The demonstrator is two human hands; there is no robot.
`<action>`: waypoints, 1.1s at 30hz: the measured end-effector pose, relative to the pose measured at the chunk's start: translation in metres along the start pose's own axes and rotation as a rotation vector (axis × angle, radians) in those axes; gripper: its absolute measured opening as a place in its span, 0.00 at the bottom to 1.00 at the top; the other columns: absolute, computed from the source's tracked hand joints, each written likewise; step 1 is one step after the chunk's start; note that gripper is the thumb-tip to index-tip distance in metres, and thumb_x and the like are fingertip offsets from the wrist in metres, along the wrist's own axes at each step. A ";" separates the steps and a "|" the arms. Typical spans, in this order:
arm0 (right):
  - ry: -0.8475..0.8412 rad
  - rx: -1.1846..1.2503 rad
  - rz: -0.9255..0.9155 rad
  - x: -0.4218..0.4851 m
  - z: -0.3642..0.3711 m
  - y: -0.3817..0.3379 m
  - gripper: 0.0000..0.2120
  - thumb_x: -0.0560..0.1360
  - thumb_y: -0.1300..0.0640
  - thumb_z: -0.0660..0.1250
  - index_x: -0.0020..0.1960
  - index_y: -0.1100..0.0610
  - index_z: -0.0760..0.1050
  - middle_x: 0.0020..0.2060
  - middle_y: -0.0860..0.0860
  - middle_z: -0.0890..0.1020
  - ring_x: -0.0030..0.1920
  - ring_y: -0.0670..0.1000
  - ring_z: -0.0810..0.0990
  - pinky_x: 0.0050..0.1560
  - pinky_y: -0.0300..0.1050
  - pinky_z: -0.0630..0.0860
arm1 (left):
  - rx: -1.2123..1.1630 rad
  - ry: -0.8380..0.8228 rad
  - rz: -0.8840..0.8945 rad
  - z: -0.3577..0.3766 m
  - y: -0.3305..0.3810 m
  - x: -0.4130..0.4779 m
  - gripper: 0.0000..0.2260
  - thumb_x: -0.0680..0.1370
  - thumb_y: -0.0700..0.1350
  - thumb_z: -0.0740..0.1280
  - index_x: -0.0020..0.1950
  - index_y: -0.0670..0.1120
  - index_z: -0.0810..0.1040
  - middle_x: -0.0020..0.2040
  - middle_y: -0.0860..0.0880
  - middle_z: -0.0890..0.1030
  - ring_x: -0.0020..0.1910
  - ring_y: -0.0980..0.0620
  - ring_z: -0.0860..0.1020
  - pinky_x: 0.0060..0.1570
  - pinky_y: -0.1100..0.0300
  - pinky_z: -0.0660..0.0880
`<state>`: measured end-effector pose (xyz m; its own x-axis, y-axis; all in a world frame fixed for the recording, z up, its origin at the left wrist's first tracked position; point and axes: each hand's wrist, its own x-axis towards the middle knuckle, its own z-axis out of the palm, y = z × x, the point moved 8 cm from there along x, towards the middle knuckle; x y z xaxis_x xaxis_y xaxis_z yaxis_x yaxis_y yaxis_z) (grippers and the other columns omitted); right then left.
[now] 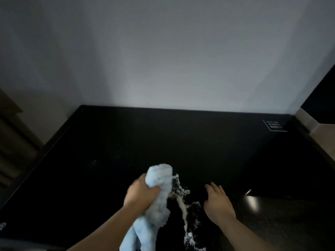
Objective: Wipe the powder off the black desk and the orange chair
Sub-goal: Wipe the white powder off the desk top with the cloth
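— How far along is the job?

— Barely begun, by the look of it. The black desk (pixel 126 142) against the wall still carries a white trail of powder (pixel 183 205) near its front edge; the far half looks bare. The orange chair is out of sight.

— And the cloth?

— A pale blue cloth (pixel 155 200) sits just left of the powder, bunched long, its axis running from the desk's front edge up toward the wall. The left hand (pixel 143 192) clenches its upper part. The right hand (pixel 217 201), fingers straight and empty, hovers just right of the powder.
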<state>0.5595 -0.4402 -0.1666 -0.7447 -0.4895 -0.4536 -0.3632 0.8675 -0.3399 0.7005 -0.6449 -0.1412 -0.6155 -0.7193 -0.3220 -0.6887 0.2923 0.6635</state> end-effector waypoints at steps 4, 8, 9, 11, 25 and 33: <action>0.012 0.021 -0.017 0.001 0.002 0.002 0.26 0.80 0.59 0.53 0.77 0.52 0.53 0.77 0.50 0.51 0.77 0.54 0.45 0.75 0.53 0.51 | 0.143 0.180 -0.084 -0.043 -0.017 0.024 0.24 0.72 0.57 0.60 0.68 0.58 0.66 0.63 0.50 0.73 0.60 0.42 0.71 0.55 0.47 0.70; 0.018 0.030 -0.011 0.002 0.002 0.003 0.27 0.79 0.61 0.53 0.77 0.52 0.53 0.77 0.50 0.51 0.77 0.53 0.45 0.76 0.52 0.51 | 0.223 0.210 -0.193 -0.042 -0.025 0.035 0.26 0.74 0.55 0.58 0.72 0.58 0.59 0.69 0.50 0.66 0.63 0.40 0.65 0.48 0.50 0.62; 0.019 0.023 -0.008 0.002 0.002 0.003 0.27 0.79 0.61 0.53 0.77 0.52 0.53 0.77 0.50 0.51 0.77 0.53 0.45 0.76 0.52 0.51 | 0.253 0.191 -0.201 -0.034 -0.023 0.035 0.26 0.74 0.55 0.58 0.72 0.57 0.58 0.69 0.50 0.66 0.63 0.40 0.65 0.48 0.51 0.62; 0.027 -0.002 -0.003 0.001 0.003 0.002 0.27 0.79 0.60 0.53 0.77 0.52 0.53 0.77 0.50 0.51 0.77 0.54 0.46 0.76 0.52 0.51 | 0.281 0.130 -0.149 -0.011 -0.009 0.033 0.26 0.72 0.54 0.58 0.71 0.58 0.59 0.68 0.51 0.69 0.61 0.41 0.66 0.48 0.52 0.65; 0.091 -0.106 0.001 0.025 -0.021 -0.058 0.22 0.79 0.57 0.54 0.73 0.49 0.58 0.71 0.49 0.64 0.69 0.54 0.64 0.66 0.54 0.64 | 0.001 0.371 -0.249 -0.116 -0.052 0.032 0.24 0.73 0.52 0.62 0.69 0.54 0.64 0.66 0.48 0.68 0.63 0.40 0.65 0.52 0.45 0.64; -0.002 -0.049 0.103 0.048 -0.013 -0.081 0.26 0.79 0.58 0.53 0.75 0.48 0.53 0.73 0.50 0.59 0.71 0.58 0.58 0.67 0.63 0.62 | 0.096 0.525 -0.482 -0.173 -0.129 0.047 0.26 0.71 0.58 0.62 0.68 0.54 0.63 0.66 0.45 0.66 0.60 0.37 0.65 0.54 0.42 0.66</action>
<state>0.5462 -0.5323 -0.1504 -0.7781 -0.3979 -0.4861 -0.3119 0.9164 -0.2508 0.8265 -0.8256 -0.1251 0.0145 -0.9834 -0.1809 -0.8828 -0.0975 0.4596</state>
